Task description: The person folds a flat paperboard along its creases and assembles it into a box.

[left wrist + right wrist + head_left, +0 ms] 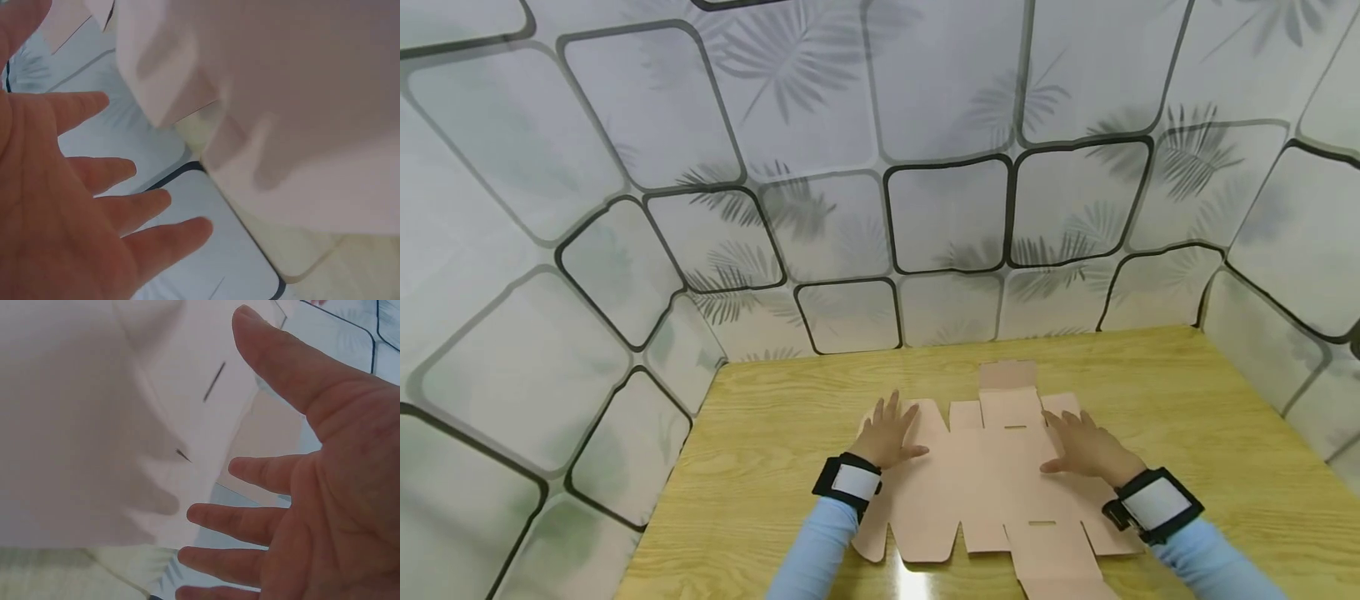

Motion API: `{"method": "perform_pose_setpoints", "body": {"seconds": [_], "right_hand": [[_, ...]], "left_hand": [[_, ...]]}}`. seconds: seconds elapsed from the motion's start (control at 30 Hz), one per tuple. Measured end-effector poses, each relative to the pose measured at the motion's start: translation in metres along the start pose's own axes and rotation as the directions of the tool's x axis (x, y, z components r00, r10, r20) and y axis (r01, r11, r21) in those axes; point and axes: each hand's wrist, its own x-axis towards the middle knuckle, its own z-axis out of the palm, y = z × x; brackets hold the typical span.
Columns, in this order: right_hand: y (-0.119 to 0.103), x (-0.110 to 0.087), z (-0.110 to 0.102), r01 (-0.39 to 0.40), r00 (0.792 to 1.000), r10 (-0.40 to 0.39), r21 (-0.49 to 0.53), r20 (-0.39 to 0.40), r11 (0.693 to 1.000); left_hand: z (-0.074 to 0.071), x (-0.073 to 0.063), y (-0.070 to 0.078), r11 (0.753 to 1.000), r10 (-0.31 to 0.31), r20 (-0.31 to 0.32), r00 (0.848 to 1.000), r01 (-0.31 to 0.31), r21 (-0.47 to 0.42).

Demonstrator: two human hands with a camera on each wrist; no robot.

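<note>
An unfolded pinkish-tan cardboard box blank lies flat on the wooden table, with flaps, slits and tabs along its edges. Over its left panel is my left hand, fingers spread and pointing away from me. My right hand is spread in the same way over the right panel. Neither hand grips anything. In the left wrist view the left hand has straight, separated fingers, and their shadows fall on the pale card. The right wrist view has the right hand extended beside the card, where thin dark slits show.
The light wood-grain table reaches to a back wall covered in a pattern of outlined squares and leaves. Similar patterned walls stand at left and right. Each wrist carries a black strap with a white panel.
</note>
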Motion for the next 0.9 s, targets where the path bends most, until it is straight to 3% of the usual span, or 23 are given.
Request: {"method": "perform_pose_setpoints", "body": {"seconds": [0.23, 0.47, 0.6, 0.77, 0.9], "right_hand": [[0.006, -0.006, 0.013, 0.035, 0.998, -0.039, 0.082, 0.044, 0.996], [0.010, -0.003, 0.019, 0.040, 0.993, -0.048, 0.068, 0.111, 0.997], [0.013, 0.004, 0.018, 0.046, 0.989, -0.053, 0.052, 0.135, 0.998], [0.018, 0.016, 0.017, 0.088, 0.983, -0.097, 0.064, 0.156, 0.994], [0.024, 0.030, 0.015, 0.156, 0.977, -0.164, 0.065, 0.137, 0.986]], "left_hand": [[0.013, -0.006, 0.003, 0.999, -0.018, 0.131, 0.991, 0.024, -0.042], [0.021, -0.003, -0.001, 1.000, 0.006, 0.169, 0.986, -0.005, -0.008], [0.015, -0.004, -0.002, 0.999, 0.029, 0.228, 0.973, -0.035, 0.020], [0.002, -0.015, 0.003, 0.990, 0.062, 0.311, 0.948, -0.097, 0.100], [-0.001, -0.025, 0.007, 0.993, 0.048, 0.305, 0.951, -0.079, 0.090]]}}
